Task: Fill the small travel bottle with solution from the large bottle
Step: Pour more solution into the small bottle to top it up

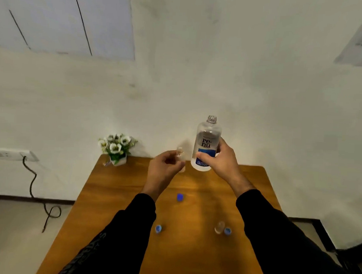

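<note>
Clear small bottle [180,157] in left hand [164,169]; right hand [221,158] grips large bottle [206,144].

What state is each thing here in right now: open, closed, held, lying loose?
Large bottle: uncapped, upright, held in right hand.
Small travel bottle: uncapped, upright, held in left hand.
Dark blue cap: loose on table.
Two light blue caps: loose on table.
Second small bottle: uncapped, standing on table.
Flower pot: upright.

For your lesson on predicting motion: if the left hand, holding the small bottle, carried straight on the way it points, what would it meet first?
Probably the large clear labelled solution bottle held in the right hand: the left hand with the small clear travel bottle points toward it, though depth is unclear.
</note>
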